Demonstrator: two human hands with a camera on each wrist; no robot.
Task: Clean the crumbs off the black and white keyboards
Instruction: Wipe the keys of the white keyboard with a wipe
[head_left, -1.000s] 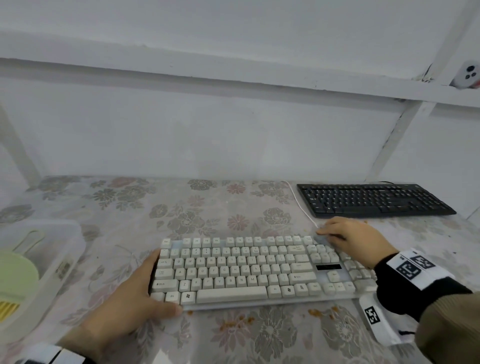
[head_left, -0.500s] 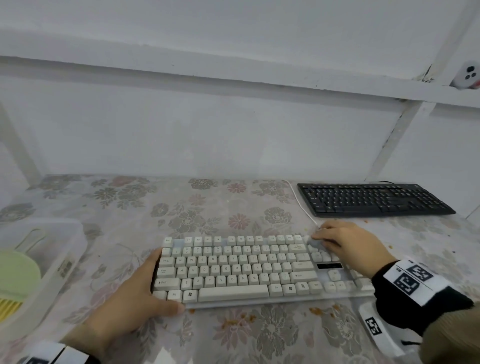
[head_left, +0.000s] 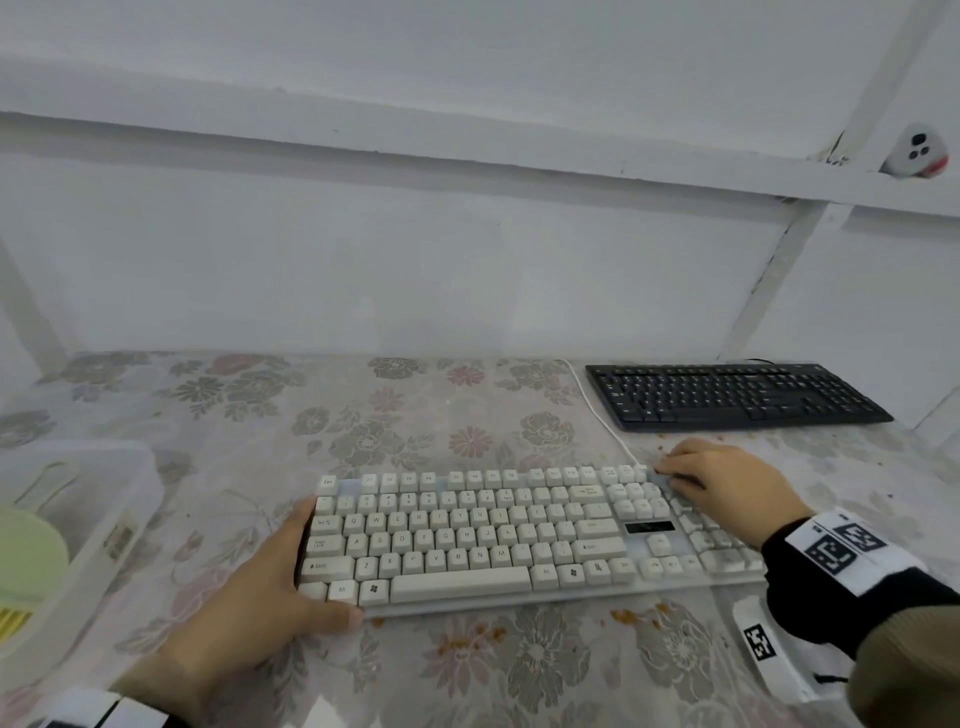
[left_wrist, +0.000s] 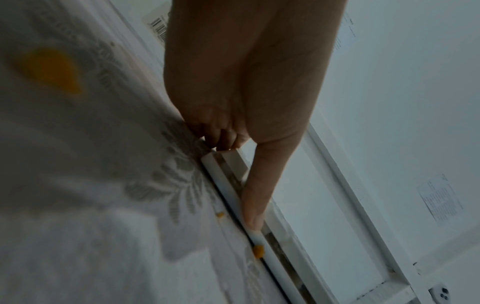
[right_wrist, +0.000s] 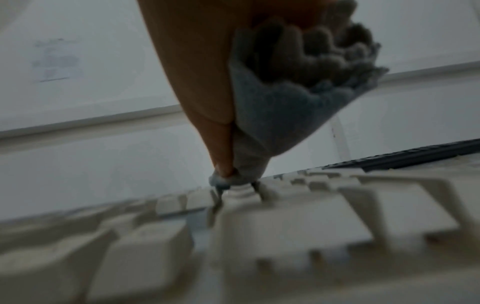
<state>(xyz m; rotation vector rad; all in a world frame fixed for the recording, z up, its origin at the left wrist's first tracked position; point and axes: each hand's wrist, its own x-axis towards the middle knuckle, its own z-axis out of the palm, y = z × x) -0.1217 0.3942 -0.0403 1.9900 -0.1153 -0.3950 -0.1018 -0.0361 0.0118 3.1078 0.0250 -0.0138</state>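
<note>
a person's left hand (head_left: 249, 618) grips the near left corner of the white keyboard (head_left: 519, 540), thumb laid along its front edge, on a floral-covered table (head_left: 415, 415). the right hand (head_left: 727, 493) pinches a grey-blue cloth (right_wrist: 285, 102) and presses it onto keys at the keyboard's far right corner. the black keyboard (head_left: 727, 395) lies behind, at the table's right. orange crumbs (head_left: 628, 616) dot the cover before the white keyboard.
</note>
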